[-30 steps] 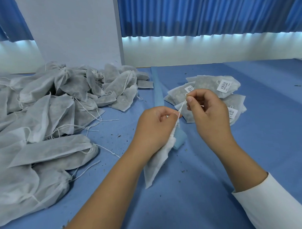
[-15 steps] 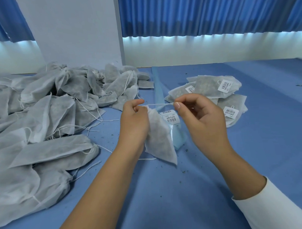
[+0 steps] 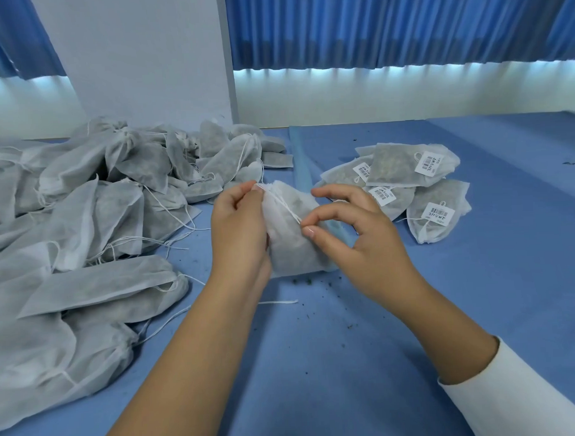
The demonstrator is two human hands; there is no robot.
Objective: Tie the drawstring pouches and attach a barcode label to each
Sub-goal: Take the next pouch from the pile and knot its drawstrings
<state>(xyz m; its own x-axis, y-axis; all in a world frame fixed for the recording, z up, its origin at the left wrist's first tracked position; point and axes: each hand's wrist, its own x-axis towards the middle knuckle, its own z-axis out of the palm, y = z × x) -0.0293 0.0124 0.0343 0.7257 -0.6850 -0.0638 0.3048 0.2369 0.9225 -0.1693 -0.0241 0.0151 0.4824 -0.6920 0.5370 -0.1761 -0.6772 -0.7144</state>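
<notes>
Left hand (image 3: 239,232) clamps a pouch (image 3: 292,250); fingers (image 3: 316,234) of the right hand (image 3: 365,244) pinch its drawstring (image 3: 285,207); labelled pouches (image 3: 405,168) lie at two o'clock.

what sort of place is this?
Probably a packing bench: heap of unlabelled pouches, pile of barcode-labelled pouches, left hand holding a pouch, right hand pinching its drawstring.

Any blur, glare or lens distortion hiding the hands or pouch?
Head view: left hand gripping the pouch and right hand pinching its drawstring are sharp, no motion blur; the lit strip under the curtains glows but leaves the table evenly lit; edges bow from the wide lens.
</notes>
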